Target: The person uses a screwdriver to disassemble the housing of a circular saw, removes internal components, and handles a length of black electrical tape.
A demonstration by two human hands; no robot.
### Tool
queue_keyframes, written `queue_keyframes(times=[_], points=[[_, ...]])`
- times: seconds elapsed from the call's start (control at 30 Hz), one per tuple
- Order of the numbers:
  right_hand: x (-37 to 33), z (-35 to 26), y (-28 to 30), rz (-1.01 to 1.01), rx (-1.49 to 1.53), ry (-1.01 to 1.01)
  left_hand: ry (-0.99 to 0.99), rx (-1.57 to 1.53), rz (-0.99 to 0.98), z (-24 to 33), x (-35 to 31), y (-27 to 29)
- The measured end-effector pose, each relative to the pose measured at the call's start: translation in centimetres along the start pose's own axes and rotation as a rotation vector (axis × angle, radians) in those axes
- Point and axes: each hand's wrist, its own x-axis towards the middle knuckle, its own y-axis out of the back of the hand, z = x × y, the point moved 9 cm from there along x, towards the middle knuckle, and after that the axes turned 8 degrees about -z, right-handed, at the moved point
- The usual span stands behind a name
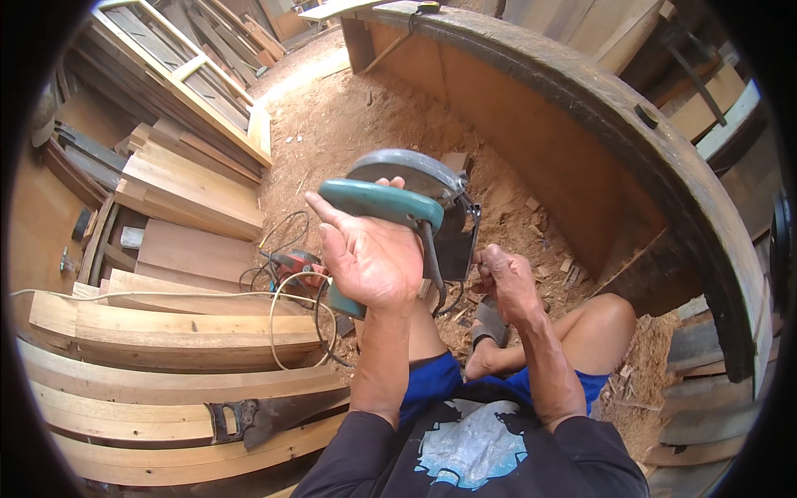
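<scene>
Large curved wooden structure [531, 141] from twelve to past three o'clock, pale boards [199, 328] from seven to nine, teal power tool [382, 203] at centre, left hand's [374, 257] fingers wrapped round it, right hand [508, 282] at four, fingers curled, grip impossible to tell, red tool [295, 266] at nine.

The left hand [378, 257] holds a green power tool [378, 200] with a round grey cover [407, 162], the right hand [509, 284] is curled up by the tool's dark plate [458, 245], and a hand saw [274, 417] lies on long boards [137, 419], while a big curved piece of wood [531, 124] stands on the dusty floor [320, 137]
</scene>
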Motion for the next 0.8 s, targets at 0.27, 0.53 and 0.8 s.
queue_keyframes(times=[0.27,0.53,0.8], points=[[-1.3,-1.6,-0.9,0.053,-0.578,-0.018,0.011,-0.041,0.078,-1.2,-3.5,-1.5],[0.5,-8.9,-2.6,-0.113,-0.606,0.127,0.139,-0.12,0.02,1.6,-2.6,-2.0],[2.3,-11.1,-3.7,-0.346,-0.718,0.134,0.105,0.05,-0.162,4.7,-4.4,-3.7]])
